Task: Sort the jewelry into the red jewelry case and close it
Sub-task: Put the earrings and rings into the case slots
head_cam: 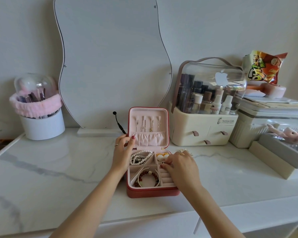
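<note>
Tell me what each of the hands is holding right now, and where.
Left hand grips the left edge of the case lid. Right hand has its fingertips at the ring slots; whether it pinches anything cannot be told.

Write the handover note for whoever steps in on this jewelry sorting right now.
Left hand: holds the left edge of the red jewelry case's upright lid.
Right hand: fingers curled over the ring slots; what they pinch is hidden.
Done: pearl strands and beaded bracelets are in compartments, necklaces hang in the lid.
Left: a gold piece is on the table behind the right hand; then close the case.
</note>
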